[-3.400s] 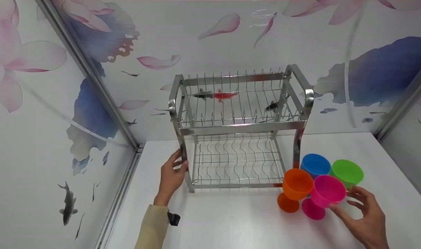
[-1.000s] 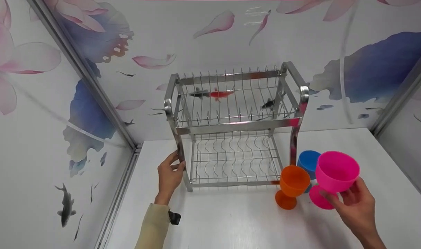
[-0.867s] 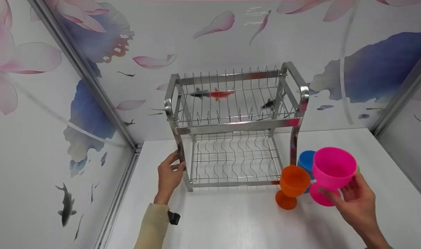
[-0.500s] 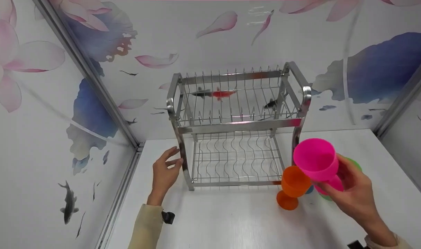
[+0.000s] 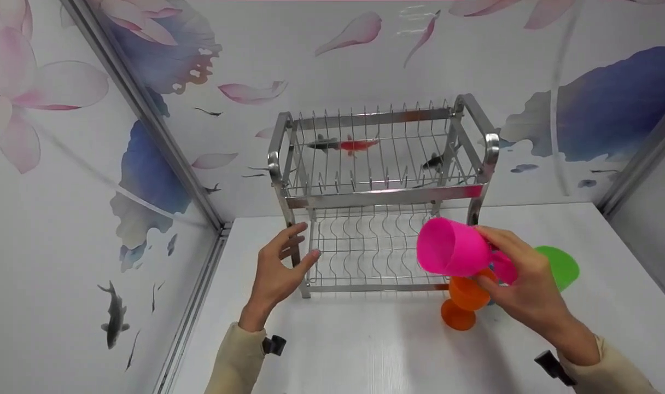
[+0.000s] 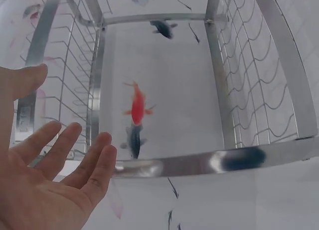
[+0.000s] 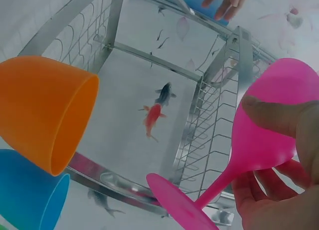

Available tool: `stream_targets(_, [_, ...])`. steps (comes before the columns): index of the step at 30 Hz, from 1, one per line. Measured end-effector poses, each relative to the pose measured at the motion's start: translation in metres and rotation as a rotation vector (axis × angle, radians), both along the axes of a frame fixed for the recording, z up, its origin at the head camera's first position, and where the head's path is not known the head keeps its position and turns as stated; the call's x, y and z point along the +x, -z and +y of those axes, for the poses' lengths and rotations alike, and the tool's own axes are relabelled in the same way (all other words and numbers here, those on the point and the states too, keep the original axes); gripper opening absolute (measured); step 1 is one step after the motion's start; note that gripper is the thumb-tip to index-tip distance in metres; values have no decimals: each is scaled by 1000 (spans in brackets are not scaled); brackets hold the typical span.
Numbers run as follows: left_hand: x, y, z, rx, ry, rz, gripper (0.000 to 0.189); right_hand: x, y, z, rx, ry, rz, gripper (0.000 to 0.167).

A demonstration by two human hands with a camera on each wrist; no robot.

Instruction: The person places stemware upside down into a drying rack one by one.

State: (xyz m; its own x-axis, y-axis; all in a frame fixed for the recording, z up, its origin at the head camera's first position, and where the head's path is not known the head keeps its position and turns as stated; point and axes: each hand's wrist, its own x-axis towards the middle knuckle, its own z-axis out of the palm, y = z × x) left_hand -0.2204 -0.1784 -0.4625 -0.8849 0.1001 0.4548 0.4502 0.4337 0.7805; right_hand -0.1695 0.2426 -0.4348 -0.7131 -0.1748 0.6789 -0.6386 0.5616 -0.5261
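Observation:
My right hand (image 5: 524, 279) grips a pink plastic goblet (image 5: 455, 247), tilted so its mouth faces left, in front of the right side of a two-tier metal dish rack (image 5: 384, 197). The right wrist view shows my thumb on the bowl of the pink goblet (image 7: 274, 110), its stem and round foot pointing down-left. My left hand (image 5: 280, 273) stands with fingers spread near the rack's front left leg, holding nothing. Behind and below the pink goblet are an orange goblet (image 5: 458, 314), standing upright, a green goblet (image 5: 556, 265) and a mostly hidden blue goblet (image 7: 30, 190).
The rack's lower wire tier (image 5: 365, 251) lies close over the white table (image 5: 365, 339). Panels printed with flowers and fish (image 5: 332, 65) enclose the back and sides, and a metal frame strip (image 5: 141, 109) runs along the left corner.
My right hand has lifted the pink goblet from among the others, carried it left and tipped it onto its side. My left hand has let go of the rack leg and spread its fingers.

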Motion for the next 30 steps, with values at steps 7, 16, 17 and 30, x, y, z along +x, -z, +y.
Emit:
stream_targets(7, [7, -12, 20, -16, 113, 10, 64, -6, -5, -17, 139, 31, -11, 89])
stream_targets(16, [10, -18, 44, -23, 204, 8, 65, -12, -5, -30, 213, 46, 18, 90])
stream_targets(17, [11, -18, 46, -24, 210, 2, 66, -12, -5, -31, 222, 48, 17, 90])
stream_targets(30, [12, -19, 74, -43, 279, -11, 72, -15, -6, -47, 285, 9, 47, 91])
